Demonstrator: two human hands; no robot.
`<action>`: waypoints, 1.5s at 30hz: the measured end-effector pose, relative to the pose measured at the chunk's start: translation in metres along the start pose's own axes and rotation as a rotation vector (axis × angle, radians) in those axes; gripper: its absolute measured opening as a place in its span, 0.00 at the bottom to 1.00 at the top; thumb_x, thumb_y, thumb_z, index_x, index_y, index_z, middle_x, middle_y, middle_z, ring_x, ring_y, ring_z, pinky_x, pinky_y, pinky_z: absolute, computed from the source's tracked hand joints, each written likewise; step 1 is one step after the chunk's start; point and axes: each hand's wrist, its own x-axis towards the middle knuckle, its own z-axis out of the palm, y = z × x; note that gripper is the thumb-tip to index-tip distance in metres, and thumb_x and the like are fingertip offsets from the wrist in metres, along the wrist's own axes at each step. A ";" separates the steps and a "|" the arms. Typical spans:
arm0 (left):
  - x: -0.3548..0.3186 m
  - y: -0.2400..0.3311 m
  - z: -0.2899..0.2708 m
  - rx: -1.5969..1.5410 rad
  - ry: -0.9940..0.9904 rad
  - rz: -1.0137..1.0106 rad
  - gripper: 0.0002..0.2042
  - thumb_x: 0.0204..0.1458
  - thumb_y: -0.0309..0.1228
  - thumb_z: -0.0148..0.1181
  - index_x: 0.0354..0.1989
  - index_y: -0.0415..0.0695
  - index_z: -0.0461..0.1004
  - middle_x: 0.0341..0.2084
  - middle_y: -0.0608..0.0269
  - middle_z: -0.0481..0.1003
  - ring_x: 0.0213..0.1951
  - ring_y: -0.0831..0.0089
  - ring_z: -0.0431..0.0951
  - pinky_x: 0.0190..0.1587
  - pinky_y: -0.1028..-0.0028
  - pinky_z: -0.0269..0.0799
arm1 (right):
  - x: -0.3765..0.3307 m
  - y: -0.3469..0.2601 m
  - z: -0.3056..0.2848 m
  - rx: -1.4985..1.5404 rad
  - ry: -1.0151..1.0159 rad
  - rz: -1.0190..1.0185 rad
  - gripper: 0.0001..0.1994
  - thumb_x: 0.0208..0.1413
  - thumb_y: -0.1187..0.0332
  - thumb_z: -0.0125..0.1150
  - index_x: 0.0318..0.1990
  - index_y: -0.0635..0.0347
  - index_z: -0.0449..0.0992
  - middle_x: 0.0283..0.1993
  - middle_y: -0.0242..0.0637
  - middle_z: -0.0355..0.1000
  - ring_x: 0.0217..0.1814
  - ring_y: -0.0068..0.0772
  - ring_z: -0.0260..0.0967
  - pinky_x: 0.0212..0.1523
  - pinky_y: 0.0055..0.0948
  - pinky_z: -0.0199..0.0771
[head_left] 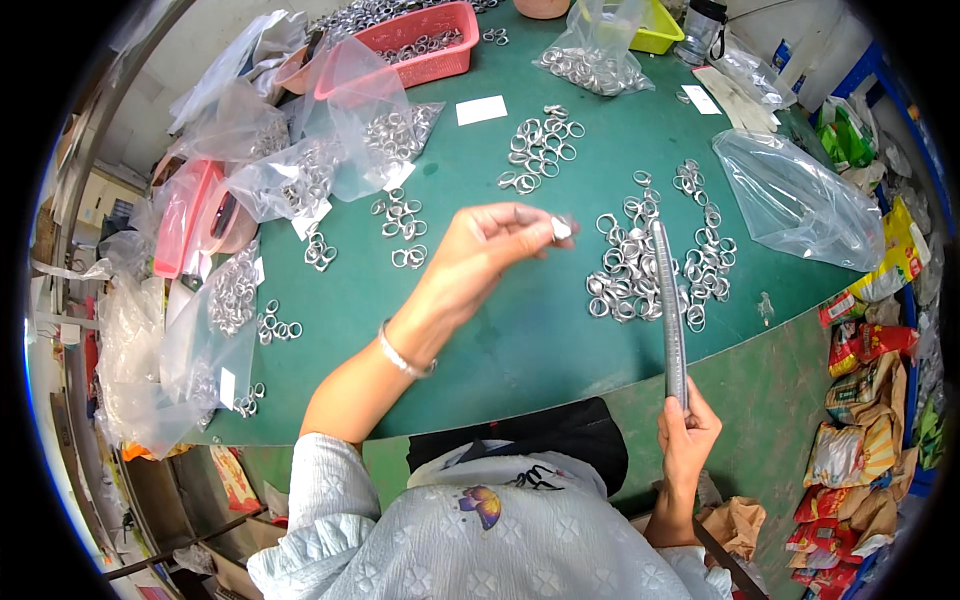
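Head view | one green table, mid-frame | one ring heap, right of centre | one grey rod, centre right: right hand, fingers clamped round it | one blurred silvery piece, centre: left hand, fingertips pinching it

You wear a pale blue-grey top with a clover-like pattern, a purple-and-orange butterfly and dark script across its front. Your sleeves look loose and crinkled; a silvery bracelet circles your left wrist.
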 end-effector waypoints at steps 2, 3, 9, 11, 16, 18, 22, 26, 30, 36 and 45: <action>-0.019 0.006 0.009 -0.055 -0.034 0.011 0.10 0.50 0.29 0.57 0.37 0.34 0.73 0.38 0.53 0.73 0.41 0.70 0.73 0.45 0.73 0.67 | -0.003 -0.001 0.001 -0.057 -0.036 -0.016 0.18 0.51 0.76 0.57 0.50 0.71 0.68 0.19 0.20 0.58 0.15 0.07 0.49 0.15 0.11 0.44; -0.026 0.008 0.011 -0.077 -0.041 0.020 0.10 0.50 0.29 0.57 0.36 0.34 0.73 0.38 0.52 0.73 0.41 0.69 0.73 0.45 0.72 0.67 | -0.005 -0.003 0.002 -0.085 -0.053 -0.027 0.18 0.51 0.76 0.57 0.50 0.71 0.68 0.19 0.20 0.58 0.15 0.07 0.49 0.15 0.11 0.44; -0.051 0.017 0.016 -0.081 -0.045 0.056 0.10 0.49 0.29 0.59 0.34 0.33 0.74 0.37 0.52 0.73 0.37 0.70 0.73 0.44 0.72 0.67 | -0.016 -0.005 0.007 -0.080 -0.106 -0.037 0.18 0.49 0.75 0.59 0.49 0.72 0.69 0.19 0.21 0.60 0.16 0.08 0.51 0.15 0.11 0.46; -0.058 0.019 0.017 -0.089 -0.063 0.053 0.10 0.49 0.29 0.59 0.34 0.33 0.74 0.36 0.53 0.73 0.36 0.70 0.73 0.43 0.72 0.67 | -0.019 -0.007 0.010 -0.071 -0.129 -0.039 0.18 0.49 0.75 0.59 0.49 0.71 0.69 0.19 0.21 0.60 0.16 0.08 0.51 0.15 0.11 0.46; -0.070 0.022 0.020 -0.228 -0.109 -0.033 0.10 0.49 0.29 0.58 0.35 0.33 0.74 0.35 0.54 0.73 0.36 0.71 0.73 0.42 0.73 0.67 | -0.026 -0.010 0.016 -0.073 -0.172 -0.042 0.18 0.49 0.75 0.59 0.48 0.71 0.70 0.18 0.22 0.60 0.16 0.09 0.52 0.16 0.11 0.48; -0.075 0.025 0.022 -0.188 -0.109 -0.033 0.10 0.50 0.28 0.58 0.35 0.33 0.74 0.35 0.54 0.74 0.36 0.72 0.73 0.41 0.74 0.68 | -0.028 -0.010 0.017 -0.077 -0.178 -0.043 0.18 0.48 0.75 0.60 0.48 0.71 0.70 0.18 0.22 0.60 0.16 0.09 0.52 0.16 0.11 0.47; -0.078 0.024 0.022 -0.167 -0.111 -0.038 0.10 0.50 0.28 0.57 0.35 0.33 0.74 0.35 0.54 0.74 0.35 0.72 0.73 0.41 0.74 0.68 | -0.030 -0.010 0.017 -0.091 -0.172 -0.042 0.18 0.48 0.75 0.60 0.48 0.72 0.70 0.19 0.21 0.60 0.16 0.08 0.51 0.16 0.11 0.46; -0.081 0.025 0.024 -0.202 -0.102 -0.029 0.10 0.50 0.28 0.57 0.34 0.32 0.74 0.36 0.53 0.73 0.36 0.72 0.73 0.42 0.74 0.68 | -0.030 -0.011 0.018 -0.092 -0.184 -0.032 0.18 0.49 0.74 0.60 0.48 0.72 0.70 0.19 0.22 0.60 0.16 0.09 0.51 0.16 0.12 0.46; -0.081 0.024 0.023 -0.215 -0.116 -0.007 0.09 0.49 0.29 0.58 0.32 0.33 0.74 0.36 0.53 0.73 0.36 0.72 0.73 0.43 0.74 0.68 | -0.029 -0.008 0.018 -0.082 -0.182 -0.024 0.18 0.49 0.75 0.60 0.48 0.72 0.70 0.19 0.22 0.60 0.16 0.09 0.51 0.16 0.12 0.47; -0.081 0.024 0.023 -0.202 -0.128 -0.016 0.10 0.49 0.29 0.59 0.32 0.33 0.74 0.35 0.54 0.73 0.36 0.72 0.74 0.42 0.74 0.68 | -0.029 -0.006 0.018 -0.082 -0.182 -0.013 0.18 0.49 0.76 0.59 0.49 0.71 0.70 0.18 0.21 0.60 0.16 0.08 0.51 0.16 0.11 0.47; -0.077 0.016 0.019 -0.212 -0.118 -0.066 0.10 0.51 0.30 0.57 0.36 0.34 0.74 0.32 0.59 0.74 0.34 0.75 0.72 0.40 0.76 0.68 | -0.027 0.000 0.018 -0.109 -0.202 -0.007 0.18 0.49 0.76 0.58 0.49 0.71 0.69 0.19 0.22 0.60 0.16 0.08 0.51 0.15 0.11 0.47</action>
